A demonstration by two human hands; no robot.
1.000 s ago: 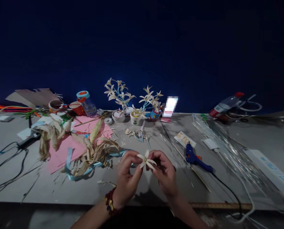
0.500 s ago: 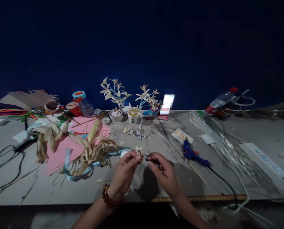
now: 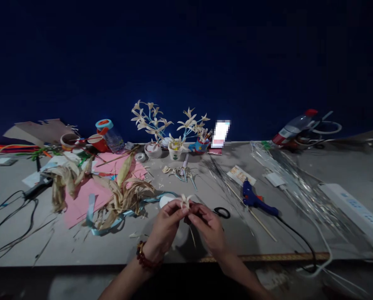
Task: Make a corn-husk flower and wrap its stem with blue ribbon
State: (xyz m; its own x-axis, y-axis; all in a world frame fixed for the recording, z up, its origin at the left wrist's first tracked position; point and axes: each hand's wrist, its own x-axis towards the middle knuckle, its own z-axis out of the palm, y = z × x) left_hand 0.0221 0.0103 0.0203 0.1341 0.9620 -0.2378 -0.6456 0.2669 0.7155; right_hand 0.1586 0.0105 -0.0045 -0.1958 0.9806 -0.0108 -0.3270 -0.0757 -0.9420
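My left hand (image 3: pixel 164 227) pinches a small cream husk flower (image 3: pixel 185 201) by its base, petals pointing up. A thin stem hangs down from it between my hands. My right hand (image 3: pixel 207 227) is closed too, its fingertips meeting the left hand's just under the flower. Both hands hover over the grey table (image 3: pixel 111 250) near its front edge. A red bead bracelet (image 3: pixel 142 258) circles my left wrist. Black scissors (image 3: pixel 221 213) lie just right of my right hand.
Dried corn husks (image 3: pixel 120 196) and a blue ribbon lie on pink paper (image 3: pixel 80 200) at left. Finished husk flowers stand in small cups (image 3: pixel 175 152) at the back. A blue glue gun (image 3: pixel 255 201), wires, a power strip (image 3: pixel 355 210) and a wooden ruler (image 3: pixel 268 257) lie right.
A second ago both hands held the flower open toward me. The right hand then let go and drew back, and now its fingertips have returned under the flower, which is turned upward.
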